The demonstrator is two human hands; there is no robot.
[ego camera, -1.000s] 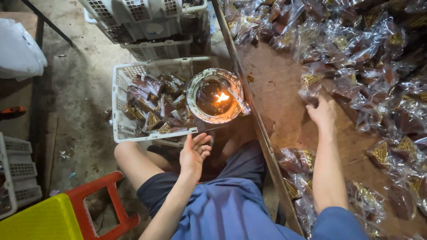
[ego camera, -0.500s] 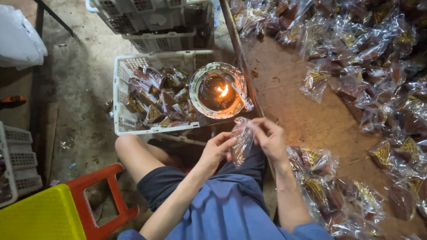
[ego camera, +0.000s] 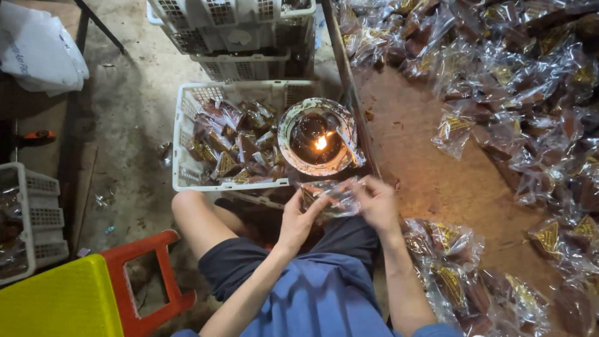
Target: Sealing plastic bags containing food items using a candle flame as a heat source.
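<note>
Clear plastic is crinkling as the left hand (ego camera: pixel 299 218) and right hand (ego camera: pixel 377 203) are pinching 1 wrapped packet (ego camera: pixel 327 195) by its ends, holding it just below the flame bowl (ego camera: pixel 318 136), seemingly so the heat is within reach. 1 white crate (ego camera: pixel 187 125) is sitting beside, holding many filled packets.

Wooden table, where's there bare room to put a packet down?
The wooden table is bare in the middle strip, between the flame bowl and the heap of clear packets. Crowded: that heap, the packets by the right hand, and the white crate.
</note>
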